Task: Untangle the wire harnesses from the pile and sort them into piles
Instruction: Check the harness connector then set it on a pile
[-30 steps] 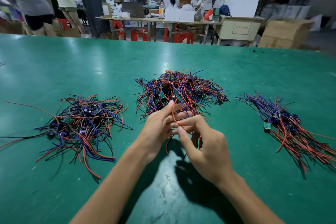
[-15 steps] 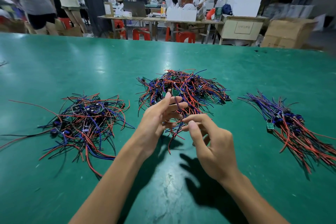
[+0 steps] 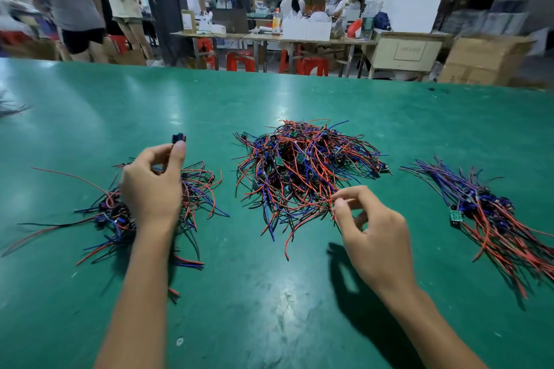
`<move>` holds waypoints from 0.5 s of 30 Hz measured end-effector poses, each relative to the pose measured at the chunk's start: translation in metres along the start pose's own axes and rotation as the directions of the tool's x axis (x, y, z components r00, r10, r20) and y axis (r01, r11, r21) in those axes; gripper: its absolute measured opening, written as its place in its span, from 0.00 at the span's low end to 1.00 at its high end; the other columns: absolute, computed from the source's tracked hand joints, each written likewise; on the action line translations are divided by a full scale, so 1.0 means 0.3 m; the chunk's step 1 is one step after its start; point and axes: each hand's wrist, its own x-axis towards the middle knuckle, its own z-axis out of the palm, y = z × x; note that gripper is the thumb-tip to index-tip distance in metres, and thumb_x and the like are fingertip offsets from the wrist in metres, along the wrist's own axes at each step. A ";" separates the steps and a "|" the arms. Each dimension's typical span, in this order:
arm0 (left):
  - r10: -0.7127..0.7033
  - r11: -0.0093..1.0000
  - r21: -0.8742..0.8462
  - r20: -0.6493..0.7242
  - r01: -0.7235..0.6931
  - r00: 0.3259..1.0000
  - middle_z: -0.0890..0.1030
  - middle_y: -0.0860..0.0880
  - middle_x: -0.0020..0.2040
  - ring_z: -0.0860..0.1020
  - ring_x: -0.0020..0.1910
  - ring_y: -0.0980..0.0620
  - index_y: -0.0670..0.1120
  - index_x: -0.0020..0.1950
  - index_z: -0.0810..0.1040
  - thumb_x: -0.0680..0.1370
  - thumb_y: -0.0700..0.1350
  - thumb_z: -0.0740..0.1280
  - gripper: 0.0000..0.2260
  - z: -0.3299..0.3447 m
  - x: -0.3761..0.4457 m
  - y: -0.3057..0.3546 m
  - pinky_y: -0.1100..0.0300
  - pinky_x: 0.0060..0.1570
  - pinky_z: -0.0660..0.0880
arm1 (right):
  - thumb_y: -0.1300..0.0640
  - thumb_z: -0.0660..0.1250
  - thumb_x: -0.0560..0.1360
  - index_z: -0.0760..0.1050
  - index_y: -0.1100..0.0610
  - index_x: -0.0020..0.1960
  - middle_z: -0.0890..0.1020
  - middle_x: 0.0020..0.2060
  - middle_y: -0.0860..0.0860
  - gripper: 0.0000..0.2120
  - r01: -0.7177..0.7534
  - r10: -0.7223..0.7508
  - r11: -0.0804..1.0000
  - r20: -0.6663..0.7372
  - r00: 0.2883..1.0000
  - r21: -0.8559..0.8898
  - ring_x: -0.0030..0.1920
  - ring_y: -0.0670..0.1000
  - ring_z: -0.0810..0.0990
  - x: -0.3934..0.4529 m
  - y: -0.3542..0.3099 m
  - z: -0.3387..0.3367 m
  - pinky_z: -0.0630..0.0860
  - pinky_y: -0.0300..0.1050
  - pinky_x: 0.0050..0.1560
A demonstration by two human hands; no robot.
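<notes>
Hands are apart, w/ the middle pile [image 3: 302,171] as landmark. Left hand [image 3: 151,186] is held up left of the middle pile, over the left pile [image 3: 126,213]; a harness w/ a small black connector [image 3: 179,138] is pinched at the fingertips, its wires hidden behind the hand. Right hand [image 3: 374,237] is at the near-right edge of the middle pile, thumb and forefinger nipping a red wire [image 3: 317,204] whose long axis runs leftward into the tangle. A third, tidier pile [image 3: 491,219] lies right of the middle pile on the green table [image 3: 269,293]. Prob. next: held harness is dropped on the left pile, being directly below; right hand is nearer for the next pull.
</notes>
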 end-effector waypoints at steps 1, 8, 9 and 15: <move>0.004 0.993 0.117 -0.026 -0.001 1.000 0.85 0.42 0.52 0.81 0.50 0.43 0.44 0.60 0.82 0.80 0.54 0.69 0.16 -0.004 0.012 -0.024 0.51 0.57 0.75 | 0.45 0.66 0.78 0.76 0.41 0.50 0.82 0.41 0.39 0.03 -0.050 0.053 0.994 0.029 0.998 -0.102 0.36 0.46 0.79 0.005 0.013 -0.001 0.72 0.46 0.38; 0.014 0.956 0.293 -0.100 0.016 0.995 0.61 0.32 0.70 0.63 0.67 0.32 0.34 0.72 0.63 0.75 0.43 0.72 0.31 0.045 -0.056 0.001 0.50 0.67 0.61 | 0.38 0.67 0.75 0.80 0.41 0.51 0.80 0.45 0.42 0.10 -0.184 0.305 0.855 0.185 0.934 -0.485 0.51 0.54 0.82 0.013 0.054 0.000 0.68 0.45 0.44; 0.074 0.957 0.287 -0.086 -0.047 0.994 0.62 0.32 0.69 0.64 0.67 0.33 0.34 0.70 0.65 0.74 0.42 0.72 0.29 0.058 -0.077 0.019 0.51 0.66 0.60 | 0.40 0.68 0.75 0.81 0.42 0.48 0.82 0.42 0.42 0.08 -0.184 0.302 0.853 0.174 0.937 -0.488 0.50 0.55 0.83 0.015 0.057 -0.003 0.68 0.45 0.43; 0.403 0.883 0.146 0.253 -0.446 0.880 0.78 0.51 0.50 0.74 0.51 0.48 0.50 0.55 0.80 0.78 0.42 0.68 0.07 0.155 -0.231 0.097 0.55 0.55 0.69 | 0.43 0.69 0.73 0.80 0.45 0.38 0.81 0.31 0.41 0.09 -0.315 0.357 0.916 0.149 0.922 -0.248 0.39 0.52 0.81 0.036 0.051 -0.010 0.72 0.43 0.38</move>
